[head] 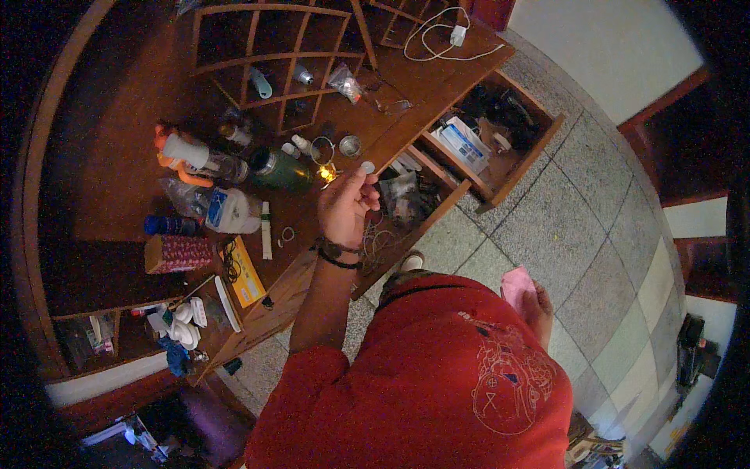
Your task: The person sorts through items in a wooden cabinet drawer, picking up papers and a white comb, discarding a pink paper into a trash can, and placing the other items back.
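Observation:
My left hand [347, 205] reaches over the front edge of the wooden desk [404, 117]. Its thumb and fingers pinch a small round whitish disc [367, 167], perhaps a lid. Just beyond the knuckles, a small shiny object [327, 173] glows yellow. A round metal tin [350, 145] and a thin ring-shaped object [322, 150] sit behind the hand, beside small white bottles [301, 143]. Low at my side, my right hand [538, 308] holds a folded pink cloth [518, 286]; part of that hand is hidden by my red shirt.
Two open drawers [515, 167] jut out from the desk, filled with papers, bags and cables. A dark green bottle [280, 167], a white jug [232, 211] and a patterned box [179, 254] crowd the left. A white charger [458, 36] with its cable lies at the far end.

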Demonstrator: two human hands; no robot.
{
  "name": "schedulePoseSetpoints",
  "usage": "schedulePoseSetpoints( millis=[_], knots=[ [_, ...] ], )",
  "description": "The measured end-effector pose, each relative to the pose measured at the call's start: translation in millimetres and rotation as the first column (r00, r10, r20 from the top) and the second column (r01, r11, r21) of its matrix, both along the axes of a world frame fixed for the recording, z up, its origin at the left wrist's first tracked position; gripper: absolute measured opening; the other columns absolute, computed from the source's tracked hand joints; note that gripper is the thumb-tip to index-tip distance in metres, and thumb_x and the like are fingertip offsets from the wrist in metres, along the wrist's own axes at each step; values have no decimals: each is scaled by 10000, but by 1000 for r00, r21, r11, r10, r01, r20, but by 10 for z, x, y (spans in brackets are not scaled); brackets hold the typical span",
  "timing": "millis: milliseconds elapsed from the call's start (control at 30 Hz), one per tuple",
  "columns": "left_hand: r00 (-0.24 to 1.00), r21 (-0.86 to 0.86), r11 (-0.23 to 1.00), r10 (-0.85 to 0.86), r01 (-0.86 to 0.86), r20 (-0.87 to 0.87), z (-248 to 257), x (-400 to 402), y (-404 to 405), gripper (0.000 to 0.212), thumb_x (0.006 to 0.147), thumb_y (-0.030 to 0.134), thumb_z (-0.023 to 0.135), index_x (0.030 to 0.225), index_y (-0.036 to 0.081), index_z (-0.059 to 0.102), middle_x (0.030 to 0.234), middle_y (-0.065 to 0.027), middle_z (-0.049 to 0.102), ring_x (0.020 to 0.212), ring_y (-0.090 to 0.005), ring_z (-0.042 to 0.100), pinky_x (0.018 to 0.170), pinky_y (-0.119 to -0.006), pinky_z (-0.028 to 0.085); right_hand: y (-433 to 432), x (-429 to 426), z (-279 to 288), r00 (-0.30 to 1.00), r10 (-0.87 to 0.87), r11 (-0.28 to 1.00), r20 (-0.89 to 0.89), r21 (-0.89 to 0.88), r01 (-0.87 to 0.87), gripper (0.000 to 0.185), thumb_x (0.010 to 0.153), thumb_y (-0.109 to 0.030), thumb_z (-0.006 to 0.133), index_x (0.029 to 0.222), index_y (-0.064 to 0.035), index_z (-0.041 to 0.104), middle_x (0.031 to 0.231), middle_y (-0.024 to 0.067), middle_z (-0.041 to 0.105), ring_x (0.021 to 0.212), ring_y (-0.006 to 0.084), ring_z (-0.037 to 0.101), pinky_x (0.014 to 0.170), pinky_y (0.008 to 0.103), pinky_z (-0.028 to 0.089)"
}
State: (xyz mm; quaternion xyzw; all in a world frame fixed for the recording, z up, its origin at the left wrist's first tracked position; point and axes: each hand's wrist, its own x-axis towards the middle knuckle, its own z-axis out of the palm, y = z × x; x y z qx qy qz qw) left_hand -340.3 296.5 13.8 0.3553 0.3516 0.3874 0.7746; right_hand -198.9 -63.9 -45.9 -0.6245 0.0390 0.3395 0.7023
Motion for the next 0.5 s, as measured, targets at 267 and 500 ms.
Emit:
schedulePoseSetpoints(
  millis=[267,500],
  knots=[
    [998,45,997,-61,61,0,57,-7,-98,153,845,156,580,901,16,606,772,-85,629,575,-130,552,478,-269,439,-61,-52,-30,998,-62,997,2,-49,62,273,865,-192,549,1075,-18,537,930,41,594,812,127,558,704,263,460],
    [461,769,491,616,409,-639,-657,-24,245,126,802,216,597,870,113,626,828,-90,628,718,-277,609,606,-382,490,-209,-21,-260,999,-35,999,-20,-30,34,274,877,-154,535,1111,-13,519,959,46,579,817,131,525,722,271,434]
  ],
)
